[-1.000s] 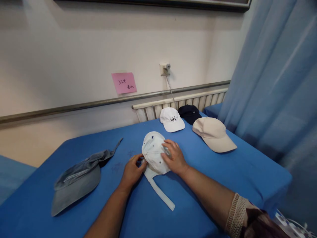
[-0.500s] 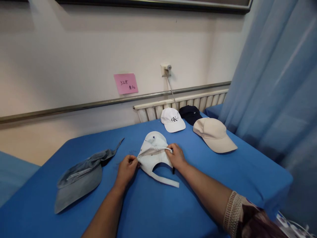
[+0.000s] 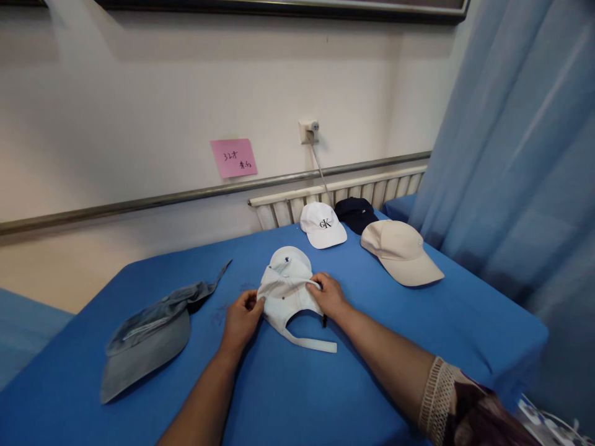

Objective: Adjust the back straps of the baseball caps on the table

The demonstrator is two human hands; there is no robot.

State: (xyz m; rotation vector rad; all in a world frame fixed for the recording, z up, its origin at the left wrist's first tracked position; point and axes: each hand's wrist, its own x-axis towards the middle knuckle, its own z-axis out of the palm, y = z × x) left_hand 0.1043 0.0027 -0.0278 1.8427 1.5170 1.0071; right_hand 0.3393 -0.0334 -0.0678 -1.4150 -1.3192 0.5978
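Note:
A pale mint baseball cap (image 3: pixel 289 303) lies in front of me on the blue-covered table (image 3: pixel 297 396), its crown creased and a small dark emblem on its far part. Its back strap hangs loose toward me, beside the curved rear opening. My left hand (image 3: pixel 243 316) pinches the cap's left edge between thumb and fingers. On the opposite side, my right hand (image 3: pixel 329 293) is closed on the cap's right edge, where a fold of cloth stands up. Fingertips beneath the cloth are partly hidden.
A grey cap (image 3: pixel 149 344) lies at left, its strap stretched backward. Toward the back right sit a white cap (image 3: pixel 323 226) with black letters, a dark navy cap (image 3: pixel 356 214) and a beige cap (image 3: pixel 400 251). A radiator (image 3: pixel 274 214) runs behind; a blue curtain (image 3: pixel 506 155) hangs right.
My left hand has shifted its grip slightly, its thumb now over the cap's edge. The mint cap's crown looks a little less stretched, with its creases changed. Other caps stay put.

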